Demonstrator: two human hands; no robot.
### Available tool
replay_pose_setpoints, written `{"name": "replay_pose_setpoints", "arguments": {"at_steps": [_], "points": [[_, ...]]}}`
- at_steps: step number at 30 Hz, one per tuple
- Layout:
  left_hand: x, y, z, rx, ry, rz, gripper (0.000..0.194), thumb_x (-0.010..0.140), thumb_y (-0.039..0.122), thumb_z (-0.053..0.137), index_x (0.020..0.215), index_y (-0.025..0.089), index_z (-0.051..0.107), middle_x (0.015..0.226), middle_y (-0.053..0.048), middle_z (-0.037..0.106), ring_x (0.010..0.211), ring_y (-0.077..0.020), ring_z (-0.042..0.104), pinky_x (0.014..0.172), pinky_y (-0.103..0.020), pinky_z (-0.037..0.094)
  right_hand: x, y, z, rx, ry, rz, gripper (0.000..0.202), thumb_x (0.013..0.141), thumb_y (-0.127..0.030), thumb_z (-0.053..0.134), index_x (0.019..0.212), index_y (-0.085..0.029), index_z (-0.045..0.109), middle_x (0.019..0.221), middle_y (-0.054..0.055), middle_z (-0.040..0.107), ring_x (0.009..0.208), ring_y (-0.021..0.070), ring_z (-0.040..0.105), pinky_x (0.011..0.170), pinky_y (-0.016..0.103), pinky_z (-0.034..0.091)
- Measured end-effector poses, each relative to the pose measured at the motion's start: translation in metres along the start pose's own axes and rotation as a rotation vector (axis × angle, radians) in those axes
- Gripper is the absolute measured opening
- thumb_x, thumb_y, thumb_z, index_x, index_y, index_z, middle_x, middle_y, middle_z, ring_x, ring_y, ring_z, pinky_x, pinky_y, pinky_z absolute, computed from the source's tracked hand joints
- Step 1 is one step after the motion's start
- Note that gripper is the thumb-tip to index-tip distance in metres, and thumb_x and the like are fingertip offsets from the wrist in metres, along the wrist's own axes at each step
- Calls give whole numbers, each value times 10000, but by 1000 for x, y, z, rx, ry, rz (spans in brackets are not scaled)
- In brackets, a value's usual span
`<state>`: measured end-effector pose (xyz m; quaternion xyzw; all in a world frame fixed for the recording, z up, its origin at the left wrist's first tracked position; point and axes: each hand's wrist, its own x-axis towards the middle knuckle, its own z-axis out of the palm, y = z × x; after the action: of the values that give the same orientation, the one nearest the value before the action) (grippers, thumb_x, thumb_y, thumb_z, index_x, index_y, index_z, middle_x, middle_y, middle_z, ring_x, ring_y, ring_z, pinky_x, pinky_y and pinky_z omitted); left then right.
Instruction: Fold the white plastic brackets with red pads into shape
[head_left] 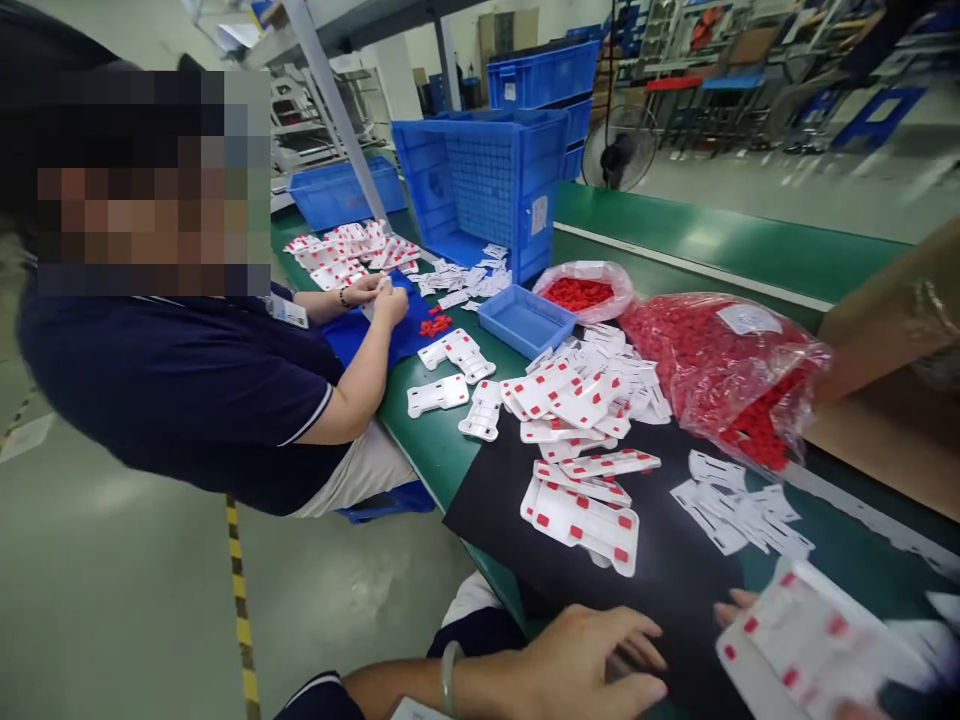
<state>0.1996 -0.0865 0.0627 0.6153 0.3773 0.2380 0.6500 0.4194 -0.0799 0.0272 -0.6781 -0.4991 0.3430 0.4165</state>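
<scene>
Left hand [592, 660] lies flat, fingers spread, holding nothing, on the black mat [675, 580] at the table edge. Right hand [739, 605] mostly hidden, fingertips under a blurred stack of white plates with red clips [810, 645]; grip closed on it. Just ahead of left hand: finished plates pile [581, 520]. Beyond right hand: bag of red clips [720, 370]. Far left, a co-worker's hands [379, 295] together over a blue cloth [375, 335].

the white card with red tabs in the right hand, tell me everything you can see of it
The white card is a flat, plastic-looking plate with small red tabs set along its edges and a few across its face. It is blurred, tilted above the black mat at the table's near edge. The right hand holds it from beneath, only fingertips showing. The left hand rests apart, palm down.
</scene>
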Motion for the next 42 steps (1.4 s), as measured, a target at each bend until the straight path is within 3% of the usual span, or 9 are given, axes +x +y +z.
{"name": "replay_pose_setpoints", "arguments": {"at_steps": [4,8,13,19,23,26,31,36,42], "points": [[3,-17,-1,648,-123,378,504,977,370,425,1395,89,401,1398,-157,492,1362,-256,383,1158,-365,277,8,-13,-4,-663,-40,-181,638,853,-602,456,1410,-291,460,1214,139,527,993,376,523,822,559,435],[8,-40,6,916,-189,457,588,1003,420,344,1433,20,310,1484,-163,374,1423,-265,262,1176,-398,209,-9,-11,14,-1085,-39,-371,495,921,-442,407,1372,-269,515,1144,145,530,905,323,525,710,447,466],[5,-41,3,922,-208,471,558,1010,386,325,1445,38,305,1531,-109,303,1440,-217,225,1184,-351,194,-13,2,-4,-1220,46,-353,495,924,-428,425,1366,-228,524,1128,159,520,880,316,521,719,434,466],[5,-36,2,840,-234,432,586,1013,383,321,1482,43,232,1549,-123,251,1450,-218,195,1193,-349,169,-9,-13,-22,-1276,219,-117,579,924,-496,375,1400,-184,486,1116,205,514,855,363,532,670,479,466],[4,-35,2,812,-260,404,589,1008,380,339,1488,57,228,1547,-127,254,1452,-219,187,1196,-361,169,-22,-8,-9,-1164,27,-282,513,936,-454,362,1357,-220,539,1111,174,523,903,332,538,731,460,480],[3,-34,2,806,-257,399,598,1004,370,355,1496,63,214,1543,-133,256,1452,-215,187,1196,-363,196,-16,1,-15,-1134,44,-143,552,926,-510,339,1379,-248,515,1149,186,504,979,387,523,790,554,460],[1,-39,5,807,-231,406,615,989,392,394,1500,94,226,1553,-104,238,1452,-215,190,1196,-364,210,-2,-19,-54,-252,219,395,762,826,-671,433,1465,-260,370,1350,145,469,1283,418,379,1044,636,283],[2,-41,6,850,-217,435,599,969,340,447,1495,125,256,1553,-92,245,1440,-230,228,1178,-385,267,-23,-62,-63,878,172,712,728,864,-608,463,1495,-335,222,1270,100,598,1073,310,616,935,534,471],[7,-23,8,919,-150,522,422,949,291,470,1322,100,519,1440,-133,450,1370,-262,378,1106,-394,404,-33,-76,-51,1229,-5,712,585,851,-648,470,1299,-279,547,1153,112,666,956,291,668,849,479,521]]}}
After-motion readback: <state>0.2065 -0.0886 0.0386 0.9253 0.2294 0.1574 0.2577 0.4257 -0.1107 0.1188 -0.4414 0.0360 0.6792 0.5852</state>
